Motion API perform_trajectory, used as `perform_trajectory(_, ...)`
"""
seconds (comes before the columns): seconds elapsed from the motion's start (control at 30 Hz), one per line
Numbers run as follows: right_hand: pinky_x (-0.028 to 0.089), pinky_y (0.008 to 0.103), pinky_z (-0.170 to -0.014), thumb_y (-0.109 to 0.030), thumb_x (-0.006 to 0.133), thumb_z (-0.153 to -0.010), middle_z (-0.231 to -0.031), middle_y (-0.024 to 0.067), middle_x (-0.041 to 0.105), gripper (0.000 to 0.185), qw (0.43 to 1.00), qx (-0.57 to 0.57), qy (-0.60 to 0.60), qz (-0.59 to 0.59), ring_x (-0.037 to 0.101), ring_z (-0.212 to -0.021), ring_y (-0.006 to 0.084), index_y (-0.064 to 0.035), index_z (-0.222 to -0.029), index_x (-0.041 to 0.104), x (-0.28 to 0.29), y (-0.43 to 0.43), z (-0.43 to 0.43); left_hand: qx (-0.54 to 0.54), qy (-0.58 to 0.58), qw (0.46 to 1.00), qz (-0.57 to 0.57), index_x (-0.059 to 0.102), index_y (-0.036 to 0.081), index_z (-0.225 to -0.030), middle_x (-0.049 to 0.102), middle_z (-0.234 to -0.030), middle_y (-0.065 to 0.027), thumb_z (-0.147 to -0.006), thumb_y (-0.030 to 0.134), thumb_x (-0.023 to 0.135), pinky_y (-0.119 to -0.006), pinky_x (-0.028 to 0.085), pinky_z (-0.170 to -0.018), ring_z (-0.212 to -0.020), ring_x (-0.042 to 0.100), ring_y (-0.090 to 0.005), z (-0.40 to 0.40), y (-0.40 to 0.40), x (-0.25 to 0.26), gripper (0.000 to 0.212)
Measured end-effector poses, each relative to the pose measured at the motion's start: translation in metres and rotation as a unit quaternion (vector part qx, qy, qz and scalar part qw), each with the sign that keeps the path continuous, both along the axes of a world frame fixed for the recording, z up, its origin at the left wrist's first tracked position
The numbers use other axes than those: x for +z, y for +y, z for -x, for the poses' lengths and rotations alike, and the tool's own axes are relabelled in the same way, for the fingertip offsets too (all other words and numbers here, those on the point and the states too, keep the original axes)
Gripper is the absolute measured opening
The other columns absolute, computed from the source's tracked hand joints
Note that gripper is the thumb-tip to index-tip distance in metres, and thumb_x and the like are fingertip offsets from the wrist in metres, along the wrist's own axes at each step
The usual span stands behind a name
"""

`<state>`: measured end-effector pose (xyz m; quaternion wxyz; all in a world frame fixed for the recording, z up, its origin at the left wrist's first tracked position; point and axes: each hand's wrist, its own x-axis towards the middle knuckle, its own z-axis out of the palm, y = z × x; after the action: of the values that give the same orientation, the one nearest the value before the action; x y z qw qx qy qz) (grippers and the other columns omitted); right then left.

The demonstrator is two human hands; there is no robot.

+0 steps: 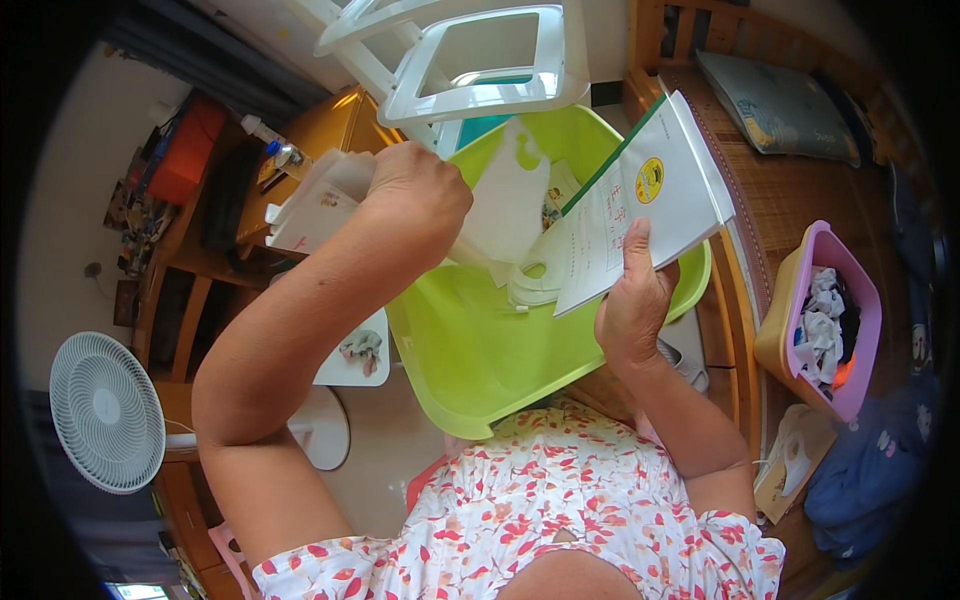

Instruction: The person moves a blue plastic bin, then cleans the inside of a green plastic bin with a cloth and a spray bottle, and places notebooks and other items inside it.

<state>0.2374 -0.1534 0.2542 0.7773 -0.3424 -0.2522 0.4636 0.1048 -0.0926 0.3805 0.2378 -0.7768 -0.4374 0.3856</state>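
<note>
My left hand (416,199) is raised over the left rim of a lime-green plastic tub (480,360), its fingers closed on a translucent plastic sleeve (319,206). Small printed pictures show on that sleeve. In my right hand (637,307) is a small stack of white paper booklets (675,202), held tilted over the tub's right side with the thumb on top. The front booklet has a green spine, a round yellow sticker and red handwriting. Inside the tub lie a white plastic bag (506,202) with a handle hole and a whitish curved plastic piece (536,281).
A white plastic stool (480,97) lies tipped beyond the tub. To the right, a pink bin (866,345) with crumpled cloth stands on a wooden bed with a mat (739,180). At left are a white fan (109,412) and a wooden desk (315,127) with a bottle (289,159).
</note>
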Motion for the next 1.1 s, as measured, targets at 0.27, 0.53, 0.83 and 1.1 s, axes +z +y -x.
perform_trajectory(0.27,0.040,0.0342,-0.090,-0.018,0.042,-0.091,-0.116,0.0148,0.048,0.038,0.997,0.042,0.060,0.009,0.050,-0.104,0.0234,0.0032,-0.122,0.035,-0.007,0.007,-0.002,0.043,-0.226,0.973,-0.022,0.066,0.007,-0.079,0.062,-0.073,-0.0144,-0.060,-0.005,0.055,-0.034,0.047,-0.061,-0.073,0.061,-0.0267,0.036,0.006,0.027,0.025)
perform_trajectory(0.53,0.041,0.0385,-0.091,-0.022,0.038,-0.092,-0.117,0.0148,0.048,0.038,0.966,0.171,0.177,0.074,0.049,-0.105,0.0253,0.0027,-0.120,0.037,-0.007,0.013,0.000,0.070,-0.600,0.796,-0.043,0.066,0.005,-0.086,0.060,-0.075,-0.0203,-0.063,0.000,0.051,-0.038,0.048,-0.068,-0.069,0.060,-0.0328,0.030,-0.010,-0.004,0.028)
perform_trajectory(0.83,0.043,0.0419,-0.088,-0.049,0.031,-0.089,-0.118,0.0131,0.046,0.059,0.942,0.247,0.226,-0.008,0.049,-0.104,0.0261,-0.0021,-0.123,0.033,0.004,0.008,-0.001,-0.009,-0.468,0.883,-0.033,0.048,-0.008,-0.087,0.057,-0.070,-0.0198,-0.067,-0.001,0.052,-0.039,0.050,-0.051,-0.058,0.061,-0.0312,-0.047,-0.070,-0.083,0.022)
perform_trajectory(1.1,0.049,0.0297,-0.073,-0.004,0.061,-0.073,-0.086,0.0096,0.058,0.032,0.959,0.237,0.142,0.067,0.058,-0.075,0.0171,0.0035,-0.103,0.049,0.000,0.005,-0.005,-0.093,-0.488,0.868,-0.002,0.053,-0.006,-0.082,0.058,-0.076,-0.0207,-0.069,0.003,0.054,-0.037,0.049,-0.054,-0.061,0.059,-0.0299,-0.034,-0.069,-0.081,0.016)
